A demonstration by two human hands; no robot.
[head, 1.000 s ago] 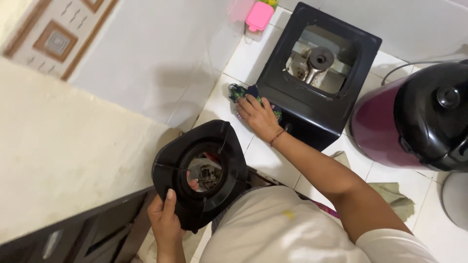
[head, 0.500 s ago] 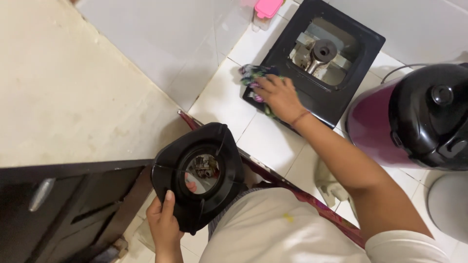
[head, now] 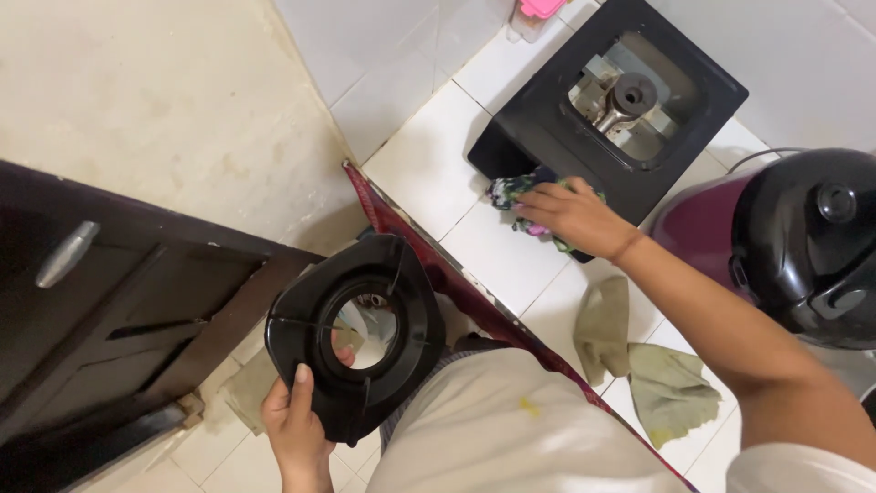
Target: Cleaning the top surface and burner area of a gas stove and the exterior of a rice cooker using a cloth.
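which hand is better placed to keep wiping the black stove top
The right hand. It already presses the cloth against the front edge of the stove on the counter. The left hand is down off the counter, busy gripping the black burner ring.

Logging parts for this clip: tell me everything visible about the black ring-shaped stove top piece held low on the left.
The black ring-shaped stove top piece looks like glossy enamelled metal, squarish with rounded corners and a large round central opening with thin prongs. The left hand grips its lower edge, thumb on top, fingers showing through the opening. It hangs tilted off the counter, above the floor, beside a dark wooden cabinet door.
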